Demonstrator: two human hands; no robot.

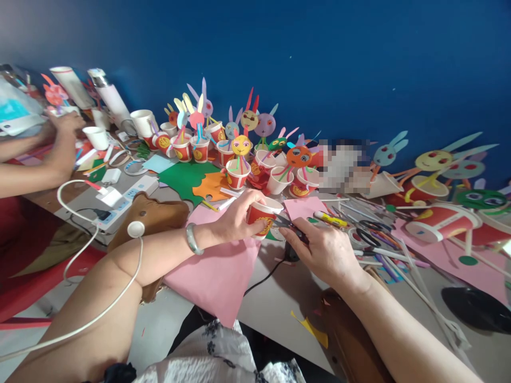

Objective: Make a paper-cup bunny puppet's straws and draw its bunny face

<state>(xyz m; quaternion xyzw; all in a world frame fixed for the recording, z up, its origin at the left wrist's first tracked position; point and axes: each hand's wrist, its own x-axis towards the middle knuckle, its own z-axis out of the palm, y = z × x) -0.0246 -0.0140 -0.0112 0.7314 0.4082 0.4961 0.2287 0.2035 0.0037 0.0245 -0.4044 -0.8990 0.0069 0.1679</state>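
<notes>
My left hand (pixel 239 215) is wrapped round a red and white paper cup (pixel 266 210), which is tilted over a pink paper sheet (pixel 223 271). My right hand (pixel 319 247) holds dark-handled scissors (pixel 288 225), their blades at the cup's right side. Whether the blades touch or cut the cup wall is too small to tell. Just behind, a cup (pixel 238 174) carries a yellow rabbit face (pixel 241 145) with orange ears.
More rabbit-face cups (pixel 200 149) line the blue wall. A power strip (pixel 128 202) with a white cable lies left; markers (pixel 331 219) and loose tools lie right. Another person's hands (pixel 67 119) work at far left. A black mouse-like object (pixel 477 309) sits front right.
</notes>
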